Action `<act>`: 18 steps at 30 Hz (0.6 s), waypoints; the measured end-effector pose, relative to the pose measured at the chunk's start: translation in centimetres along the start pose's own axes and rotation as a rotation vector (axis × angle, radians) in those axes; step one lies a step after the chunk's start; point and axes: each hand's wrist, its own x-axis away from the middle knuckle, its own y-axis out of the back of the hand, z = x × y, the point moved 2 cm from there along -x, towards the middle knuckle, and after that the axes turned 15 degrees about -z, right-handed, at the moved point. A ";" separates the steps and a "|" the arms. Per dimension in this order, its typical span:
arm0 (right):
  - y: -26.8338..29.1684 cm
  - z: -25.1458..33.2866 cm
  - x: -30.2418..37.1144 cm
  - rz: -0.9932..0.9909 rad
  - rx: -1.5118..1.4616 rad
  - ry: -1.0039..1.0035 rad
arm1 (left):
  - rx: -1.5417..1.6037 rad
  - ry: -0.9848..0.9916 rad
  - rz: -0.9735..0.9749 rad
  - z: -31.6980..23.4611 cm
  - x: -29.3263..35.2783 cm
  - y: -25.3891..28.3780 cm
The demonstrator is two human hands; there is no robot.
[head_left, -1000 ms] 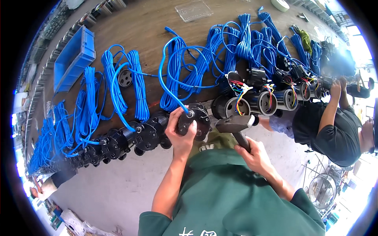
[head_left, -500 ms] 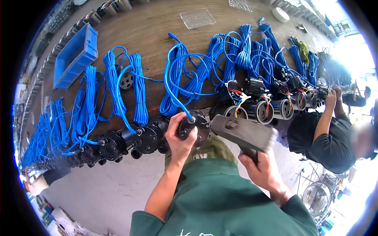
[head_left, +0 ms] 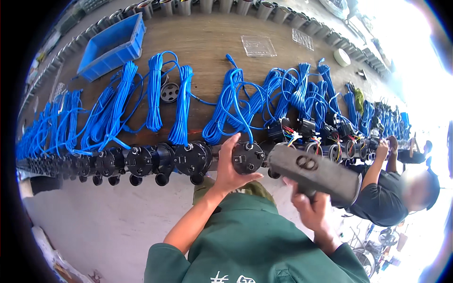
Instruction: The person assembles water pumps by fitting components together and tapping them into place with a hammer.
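My left hand (head_left: 229, 170) is curved around the left side of a round black end cap (head_left: 249, 161), its thumb along the lower edge and its fingers by the upper left. A blue cable rises from a metal fitting on the cap's face to a coiled blue cable bundle (head_left: 227, 106) lying behind it. My right hand (head_left: 312, 210) is closed on the handle of a heavy hammer, mostly hidden under its head. That grey metal hammer head (head_left: 325, 175) lies level, just right of the cap; whether they touch I cannot tell.
More capped black cylinders (head_left: 189, 159) line the table's front edge at left. Open cylinders with coloured wires (head_left: 336, 153) stand at right, where another person (head_left: 394, 191) works. A blue crate (head_left: 113, 49), clear plastic trays (head_left: 258, 45) and a tape roll (head_left: 341, 57) lie farther back.
My view has shifted. My left thumb has moved off the cap's face to its lower edge. The hammer head, earlier against or overlapping the cap's right edge, now appears farther right.
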 end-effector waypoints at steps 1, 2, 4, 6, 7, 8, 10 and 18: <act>-0.9 -0.1 -0.3 -0.010 0.141 0.235 | -0.016 -0.005 0.018 0.7 0.1 -0.3; -2.6 -0.3 -0.8 0.065 0.274 0.197 | -0.034 -0.009 0.039 1.3 0.2 -0.6; -6.1 -2.7 -1.4 0.302 0.546 -0.137 | -0.001 0.012 0.015 2.5 0.5 -0.5; -6.5 -3.7 -1.3 0.224 0.412 -0.043 | 0.027 0.009 -0.037 3.0 0.6 -0.5; -5.6 -2.2 -2.1 0.285 0.326 -0.161 | 0.004 -0.033 -0.009 3.0 0.4 -0.2; -4.7 -1.1 -2.2 0.342 0.236 -0.293 | -0.016 -0.043 -0.016 2.6 0.4 0.1; -2.1 -0.2 -1.9 0.243 0.179 -0.307 | -0.048 -0.064 -0.034 1.5 0.3 0.2; -2.8 -9.3 0.5 -0.034 0.474 -0.192 | -0.050 -0.080 -0.001 0.8 0.0 0.1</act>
